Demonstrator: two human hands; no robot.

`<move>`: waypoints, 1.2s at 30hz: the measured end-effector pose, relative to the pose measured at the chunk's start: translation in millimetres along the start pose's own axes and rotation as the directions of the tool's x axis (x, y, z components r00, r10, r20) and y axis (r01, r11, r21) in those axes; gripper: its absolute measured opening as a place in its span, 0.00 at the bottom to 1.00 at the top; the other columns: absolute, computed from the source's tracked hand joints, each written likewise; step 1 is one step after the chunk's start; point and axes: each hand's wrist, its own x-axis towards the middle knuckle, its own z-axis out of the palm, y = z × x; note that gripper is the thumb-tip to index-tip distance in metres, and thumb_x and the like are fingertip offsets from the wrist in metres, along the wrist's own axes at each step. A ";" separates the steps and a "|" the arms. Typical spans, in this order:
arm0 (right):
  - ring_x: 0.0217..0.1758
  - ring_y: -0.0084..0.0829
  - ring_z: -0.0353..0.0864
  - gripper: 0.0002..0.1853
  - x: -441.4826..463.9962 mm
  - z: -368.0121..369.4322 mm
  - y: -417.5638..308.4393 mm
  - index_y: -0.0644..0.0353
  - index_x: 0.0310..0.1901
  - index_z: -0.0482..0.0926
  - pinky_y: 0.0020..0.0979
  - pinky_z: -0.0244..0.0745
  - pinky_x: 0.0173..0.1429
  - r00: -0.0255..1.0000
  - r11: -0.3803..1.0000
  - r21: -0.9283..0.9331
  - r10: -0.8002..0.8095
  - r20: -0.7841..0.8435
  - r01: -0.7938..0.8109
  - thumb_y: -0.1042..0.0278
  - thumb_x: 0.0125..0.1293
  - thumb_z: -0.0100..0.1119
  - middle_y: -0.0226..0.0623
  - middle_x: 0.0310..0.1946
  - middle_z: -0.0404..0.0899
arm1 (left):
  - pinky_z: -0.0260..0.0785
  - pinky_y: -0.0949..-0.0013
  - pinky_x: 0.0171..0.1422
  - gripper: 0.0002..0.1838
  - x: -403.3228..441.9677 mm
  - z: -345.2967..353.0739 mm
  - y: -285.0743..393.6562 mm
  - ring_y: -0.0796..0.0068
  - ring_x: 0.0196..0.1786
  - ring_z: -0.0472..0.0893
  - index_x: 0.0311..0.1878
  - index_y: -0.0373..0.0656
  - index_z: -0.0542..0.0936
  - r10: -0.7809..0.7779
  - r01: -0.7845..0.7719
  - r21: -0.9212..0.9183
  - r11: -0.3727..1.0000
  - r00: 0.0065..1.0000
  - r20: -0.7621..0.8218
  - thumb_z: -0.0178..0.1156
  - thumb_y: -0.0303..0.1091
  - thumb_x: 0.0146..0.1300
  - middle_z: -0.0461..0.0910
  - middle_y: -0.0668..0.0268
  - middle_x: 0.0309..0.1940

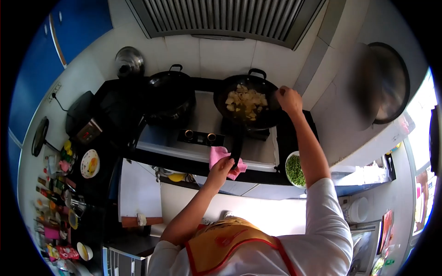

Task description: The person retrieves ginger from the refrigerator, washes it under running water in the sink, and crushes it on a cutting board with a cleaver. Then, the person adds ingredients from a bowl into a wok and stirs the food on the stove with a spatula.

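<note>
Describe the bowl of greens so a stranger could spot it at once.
Start at the stove, with the wok of pale chunks on its right side. Just right of the stove, on the black counter, sits a round bowl. Its small green pieces set it apart from the patterned bowl at far left.

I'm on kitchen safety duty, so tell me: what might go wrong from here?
The right hand is right at the rim of the wok; if that is hot, fingers may get burned.
The left hand grips the long handle with a loose pink cloth, so the grip might slip.
The bowl of chopped greens sits near the counter's front edge, beside the right arm, and might get knocked.
</note>
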 end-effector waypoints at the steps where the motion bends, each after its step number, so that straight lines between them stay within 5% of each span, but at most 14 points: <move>1: 0.23 0.39 0.80 0.13 3.5 9.5 4.1 0.60 0.31 0.79 0.36 0.75 0.31 0.956 0.918 0.270 0.272 0.109 -0.292 0.59 0.59 0.52 0.41 0.19 0.79 | 0.70 0.74 0.46 0.16 0.2 0.7 0.1 0.79 0.37 0.78 0.49 0.39 0.75 0.005 -0.005 -0.007 1.000 1.000 -0.008 0.51 0.42 0.67 0.78 0.68 0.34; 2: 0.20 0.35 0.80 0.14 6.0 23.0 11.1 0.62 0.31 0.79 0.35 0.75 0.30 0.831 0.685 0.471 0.477 0.287 -0.556 0.59 0.59 0.51 0.39 0.18 0.78 | 0.71 0.76 0.43 0.17 0.1 2.0 0.7 0.80 0.36 0.77 0.50 0.38 0.74 0.007 -0.007 -0.013 1.000 1.000 -0.016 0.51 0.42 0.67 0.77 0.68 0.33; 3: 0.17 0.29 0.78 0.15 4.9 54.4 29.6 0.66 0.32 0.78 0.31 0.75 0.26 0.831 0.570 0.620 0.481 0.279 -0.539 0.60 0.61 0.50 0.39 0.17 0.77 | 0.69 0.77 0.46 0.17 0.0 2.5 1.7 0.81 0.39 0.77 0.51 0.39 0.74 -0.008 0.008 -0.007 1.000 0.999 -0.033 0.52 0.41 0.67 0.77 0.68 0.37; 4: 0.16 0.32 0.78 0.14 0.1 60.5 22.3 0.66 0.37 0.77 0.28 0.77 0.23 0.794 0.249 0.804 0.467 0.388 -0.540 0.62 0.59 0.52 0.41 0.18 0.76 | 0.69 0.77 0.46 0.17 1.2 1.8 1.1 0.81 0.39 0.77 0.51 0.39 0.74 -0.004 0.004 -0.008 1.000 0.999 -0.037 0.52 0.41 0.67 0.77 0.68 0.37; 6: 0.19 0.30 0.79 0.13 -3.9 63.9 16.4 0.66 0.38 0.76 0.27 0.77 0.24 0.783 0.160 0.822 0.445 0.434 -0.547 0.64 0.61 0.51 0.40 0.20 0.76 | 0.67 0.77 0.49 0.16 2.1 -1.3 -0.7 0.81 0.42 0.76 0.52 0.40 0.74 -0.023 0.024 0.027 0.999 0.999 -0.027 0.52 0.40 0.66 0.77 0.69 0.40; 10: 0.20 0.27 0.78 0.09 -14.3 29.3 13.6 0.66 0.37 0.77 0.26 0.76 0.26 0.895 0.337 0.830 0.201 0.397 -0.444 0.70 0.62 0.49 0.38 0.22 0.76 | 0.66 0.76 0.51 0.16 0.4 -0.8 1.6 0.80 0.43 0.75 0.52 0.41 0.74 -0.046 0.046 -0.003 0.999 0.999 -0.016 0.53 0.40 0.66 0.77 0.69 0.41; 12: 0.22 0.25 0.79 0.07 -15.4 2.8 13.2 0.66 0.37 0.76 0.24 0.75 0.27 0.939 0.546 0.785 0.011 0.345 -0.294 0.73 0.62 0.49 0.36 0.21 0.76 | 0.66 0.77 0.51 0.16 1.1 0.6 2.5 0.80 0.43 0.76 0.52 0.41 0.74 -0.032 0.032 0.027 0.999 0.999 -0.034 0.53 0.40 0.66 0.77 0.69 0.41; 14: 0.22 0.27 0.79 0.07 -6.7 -1.4 16.6 0.66 0.37 0.77 0.25 0.74 0.30 0.936 0.592 0.753 0.006 0.353 -0.288 0.74 0.59 0.53 0.37 0.22 0.77 | 0.67 0.77 0.50 0.16 2.7 -0.8 1.5 0.80 0.43 0.76 0.52 0.41 0.74 -0.021 0.022 0.033 0.999 1.000 -0.021 0.52 0.40 0.66 0.77 0.69 0.40; 16: 0.25 0.33 0.80 0.08 2.3 5.4 11.8 0.64 0.36 0.78 0.30 0.74 0.33 0.954 0.828 0.547 -0.049 0.296 -0.127 0.73 0.55 0.55 0.40 0.25 0.79 | 0.67 0.76 0.49 0.16 1.9 -0.5 0.9 0.80 0.42 0.76 0.52 0.40 0.74 -0.006 0.006 0.043 0.999 1.000 -0.010 0.52 0.40 0.66 0.77 0.69 0.39; 18: 0.33 0.43 0.79 0.08 5.4 27.6 0.6 0.58 0.36 0.79 0.37 0.74 0.38 0.978 0.921 0.377 -0.156 0.137 0.094 0.70 0.53 0.57 0.43 0.28 0.79 | 0.69 0.76 0.47 0.16 2.3 2.0 2.5 0.79 0.39 0.77 0.51 0.40 0.74 -0.025 0.025 -0.005 1.000 0.999 -0.025 0.51 0.40 0.67 0.77 0.68 0.37; 24: 0.30 0.45 0.77 0.06 -17.1 52.4 -30.7 0.56 0.30 0.77 0.40 0.73 0.34 0.889 0.846 0.402 -0.435 0.142 0.350 0.71 0.48 0.58 0.42 0.28 0.77 | 0.70 0.76 0.44 0.14 3.7 1.7 -1.4 0.78 0.35 0.78 0.48 0.39 0.74 0.025 -0.025 -0.025 0.999 0.999 -0.023 0.51 0.39 0.67 0.78 0.67 0.34; 26: 0.29 0.44 0.77 0.04 -28.1 28.9 -24.6 0.56 0.29 0.77 0.39 0.73 0.33 0.699 0.732 0.407 -0.666 0.261 0.546 0.71 0.48 0.58 0.41 0.26 0.76 | 0.70 0.76 0.44 0.14 2.8 0.4 -0.6 0.78 0.35 0.78 0.48 0.39 0.74 0.014 -0.014 -0.020 1.000 1.000 -0.009 0.51 0.39 0.67 0.78 0.67 0.33; 29: 0.27 0.42 0.77 0.04 -37.5 -23.0 -13.1 0.55 0.28 0.77 0.37 0.73 0.31 0.605 0.704 0.371 -0.711 0.359 0.606 0.72 0.48 0.57 0.39 0.25 0.76 | 0.71 0.76 0.43 0.14 4.9 0.3 1.7 0.78 0.34 0.78 0.47 0.39 0.73 0.013 -0.013 -0.006 1.000 1.000 0.007 0.50 0.39 0.67 0.78 0.66 0.32; 36: 0.23 0.37 0.77 0.03 -60.7 -140.7 -64.1 0.55 0.27 0.77 0.35 0.72 0.27 0.621 0.741 0.274 -0.666 0.413 0.613 0.72 0.48 0.57 0.36 0.23 0.76 | 0.72 0.76 0.37 0.12 2.4 8.2 3.7 0.77 0.31 0.79 0.45 0.39 0.72 0.032 -0.033 0.041 0.999 0.999 0.025 0.47 0.38 0.68 0.79 0.64 0.31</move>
